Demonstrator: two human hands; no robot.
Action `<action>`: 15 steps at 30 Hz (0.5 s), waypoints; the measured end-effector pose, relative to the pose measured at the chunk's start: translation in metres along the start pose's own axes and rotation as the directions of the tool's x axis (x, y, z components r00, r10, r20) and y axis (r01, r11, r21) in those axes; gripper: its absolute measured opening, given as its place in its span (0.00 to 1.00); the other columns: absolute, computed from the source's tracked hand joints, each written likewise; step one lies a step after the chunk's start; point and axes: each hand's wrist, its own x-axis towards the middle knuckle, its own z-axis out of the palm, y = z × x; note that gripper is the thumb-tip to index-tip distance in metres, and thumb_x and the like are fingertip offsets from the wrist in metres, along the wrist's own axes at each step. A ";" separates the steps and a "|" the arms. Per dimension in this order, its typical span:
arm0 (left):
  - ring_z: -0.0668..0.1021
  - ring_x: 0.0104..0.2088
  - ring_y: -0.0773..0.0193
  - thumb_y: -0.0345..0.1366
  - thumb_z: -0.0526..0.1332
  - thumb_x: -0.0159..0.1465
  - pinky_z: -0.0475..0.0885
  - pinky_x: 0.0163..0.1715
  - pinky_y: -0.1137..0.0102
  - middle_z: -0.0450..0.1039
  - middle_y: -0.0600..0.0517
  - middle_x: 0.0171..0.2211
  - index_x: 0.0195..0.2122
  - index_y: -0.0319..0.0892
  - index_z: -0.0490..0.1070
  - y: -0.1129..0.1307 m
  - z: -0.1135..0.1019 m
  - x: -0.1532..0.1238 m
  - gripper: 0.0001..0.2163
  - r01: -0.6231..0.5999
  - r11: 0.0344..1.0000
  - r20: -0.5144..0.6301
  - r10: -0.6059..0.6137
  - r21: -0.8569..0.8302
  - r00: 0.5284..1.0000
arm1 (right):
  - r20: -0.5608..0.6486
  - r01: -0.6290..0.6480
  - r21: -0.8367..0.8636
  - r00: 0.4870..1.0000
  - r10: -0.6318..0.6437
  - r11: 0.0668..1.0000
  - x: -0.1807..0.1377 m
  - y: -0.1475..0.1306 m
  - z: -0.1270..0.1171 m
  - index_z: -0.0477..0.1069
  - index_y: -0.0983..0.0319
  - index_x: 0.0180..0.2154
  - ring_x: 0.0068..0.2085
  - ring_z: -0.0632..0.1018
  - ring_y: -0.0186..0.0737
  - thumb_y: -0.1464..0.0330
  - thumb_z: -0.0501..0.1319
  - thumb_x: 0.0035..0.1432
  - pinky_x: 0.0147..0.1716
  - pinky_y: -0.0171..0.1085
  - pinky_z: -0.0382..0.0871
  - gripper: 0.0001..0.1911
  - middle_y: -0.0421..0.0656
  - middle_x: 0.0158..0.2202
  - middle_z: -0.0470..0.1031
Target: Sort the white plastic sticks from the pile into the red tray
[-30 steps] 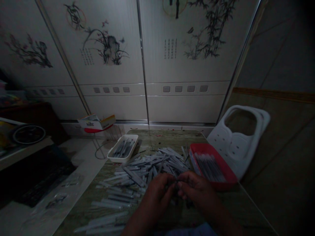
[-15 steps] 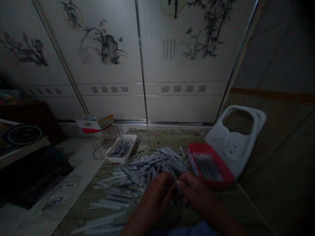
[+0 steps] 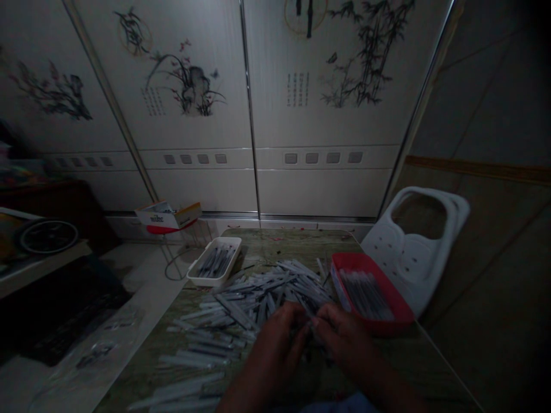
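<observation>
My left hand [image 3: 278,338] and my right hand [image 3: 340,335] meet fingertip to fingertip low in the middle of the head view. Both are curled in a pinch around something small and dark that I cannot make out. They hover just in front of a wide heap of slim pale wrapped sticks [image 3: 253,292] spread over the table [image 3: 284,244]. To the right of my right hand stands a red tray [image 3: 398,312] holding several similar sticks. A white tray [image 3: 200,278] with dark thin pieces sits at the table's far left corner.
A white plastic chair [image 3: 417,246] leans by the wall at the right. Painted sliding cabinet doors [image 3: 249,115] stand behind the table. An open cardboard box [image 3: 167,215] sits on a stand at the left, with dark clutter and a round object [image 3: 47,235] further left.
Both hands have stayed together in the same spot with only small finger movement. The view has shifted slightly.
</observation>
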 end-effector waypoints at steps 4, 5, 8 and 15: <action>0.77 0.48 0.57 0.35 0.57 0.71 0.71 0.50 0.64 0.75 0.47 0.47 0.49 0.45 0.69 -0.001 0.001 0.000 0.07 -0.020 1.000 0.017 0.020 -0.015 1.000 | -0.001 0.033 -0.028 0.999 -0.033 0.999 0.002 0.004 0.002 0.60 0.58 0.26 0.29 0.67 0.37 0.56 0.53 0.69 0.29 0.36 0.58 0.20 0.36 0.25 0.62; 0.77 0.48 0.57 0.35 0.57 0.71 0.71 0.50 0.64 0.75 0.47 0.47 0.49 0.45 0.69 -0.001 0.001 0.000 0.07 -0.017 1.000 0.018 0.017 -0.022 1.000 | 0.003 0.035 -0.018 0.999 -0.035 0.999 0.002 0.003 0.001 0.60 0.58 0.26 0.29 0.67 0.38 0.55 0.52 0.70 0.29 0.37 0.58 0.20 0.36 0.25 0.62; 0.77 0.47 0.57 0.35 0.58 0.71 0.71 0.48 0.64 0.75 0.47 0.46 0.50 0.46 0.68 0.000 -0.001 0.001 0.08 0.002 1.000 0.010 -0.002 -0.021 1.000 | 0.026 0.022 0.041 0.999 -0.023 0.999 -0.001 -0.003 -0.002 0.62 0.57 0.29 0.30 0.68 0.39 0.54 0.49 0.71 0.30 0.37 0.59 0.21 0.36 0.26 0.63; 0.77 0.47 0.58 0.35 0.57 0.71 0.71 0.48 0.65 0.75 0.47 0.46 0.48 0.46 0.69 0.002 -0.001 -0.001 0.06 0.007 1.000 0.021 -0.006 -0.021 1.000 | 0.039 0.044 0.010 0.998 -0.045 0.999 -0.002 -0.002 -0.003 0.63 0.57 0.29 0.31 0.68 0.39 0.56 0.54 0.69 0.29 0.37 0.59 0.18 0.36 0.26 0.64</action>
